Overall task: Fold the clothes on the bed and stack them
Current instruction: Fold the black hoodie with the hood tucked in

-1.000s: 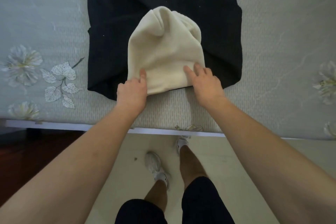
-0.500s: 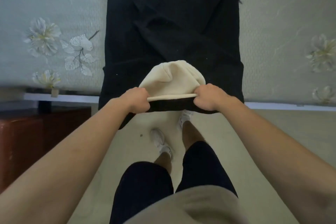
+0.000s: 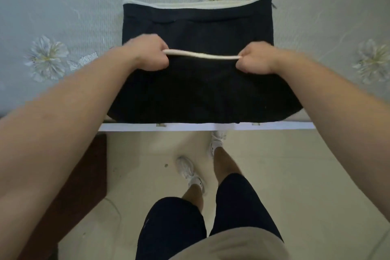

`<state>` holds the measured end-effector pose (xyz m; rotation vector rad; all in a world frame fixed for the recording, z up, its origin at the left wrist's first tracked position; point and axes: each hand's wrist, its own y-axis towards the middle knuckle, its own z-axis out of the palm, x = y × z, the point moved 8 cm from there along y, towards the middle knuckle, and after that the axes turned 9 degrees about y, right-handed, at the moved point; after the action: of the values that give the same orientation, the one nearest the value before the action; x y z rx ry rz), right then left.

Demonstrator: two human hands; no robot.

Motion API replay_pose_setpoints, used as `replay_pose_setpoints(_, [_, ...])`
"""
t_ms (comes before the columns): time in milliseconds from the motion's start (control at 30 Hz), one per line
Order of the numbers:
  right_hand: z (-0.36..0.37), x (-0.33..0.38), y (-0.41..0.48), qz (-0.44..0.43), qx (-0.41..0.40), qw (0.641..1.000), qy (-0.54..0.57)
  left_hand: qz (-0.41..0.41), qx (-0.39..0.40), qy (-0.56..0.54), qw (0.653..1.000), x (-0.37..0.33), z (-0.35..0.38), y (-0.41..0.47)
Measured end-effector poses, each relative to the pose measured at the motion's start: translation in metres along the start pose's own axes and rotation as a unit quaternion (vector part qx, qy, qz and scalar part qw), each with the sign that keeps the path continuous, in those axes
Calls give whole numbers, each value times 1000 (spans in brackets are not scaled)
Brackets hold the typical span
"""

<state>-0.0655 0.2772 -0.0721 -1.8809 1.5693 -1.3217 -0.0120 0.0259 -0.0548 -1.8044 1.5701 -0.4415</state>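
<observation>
A cream garment (image 3: 202, 55) shows only as a thin edge-on strip, stretched level between my two hands above the bed. My left hand (image 3: 150, 54) grips its left end and my right hand (image 3: 254, 59) grips its right end, both with fingers curled. Below them a folded black garment (image 3: 198, 91) lies flat on the bed, reaching the near edge. Another cream garment (image 3: 196, 4) peeks out as a pale band from under the black one's far side.
The grey-blue bedspread (image 3: 73, 17) with white flower prints spreads to both sides. The bed's white edge (image 3: 190, 126) runs across the middle. A dark wooden piece of furniture (image 3: 69, 186) stands on the floor at the left. My legs and white shoes are below.
Both hands took hold of the cream garment's near edge, lifted it off the black garment and carried it further over the bed. It now shows edge-on.
</observation>
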Motion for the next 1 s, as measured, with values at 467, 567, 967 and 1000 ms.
replay_pose_setpoints(467, [-99,32,165,-61,-305,911,-272,-162,-282,140,935,35,-55,165])
replay_pose_setpoints(567, [-90,17,194,-74,-333,915,-216,-196,-302,113,926,47,-34,189])
replay_pose_setpoints(967, [-89,7,195,-53,-342,927,-146,-223,-437,56,869,64,-14,197])
replay_pose_setpoints(1000, [-88,21,177,-66,-369,918,-128,-225,-437,53,869,65,-13,196])
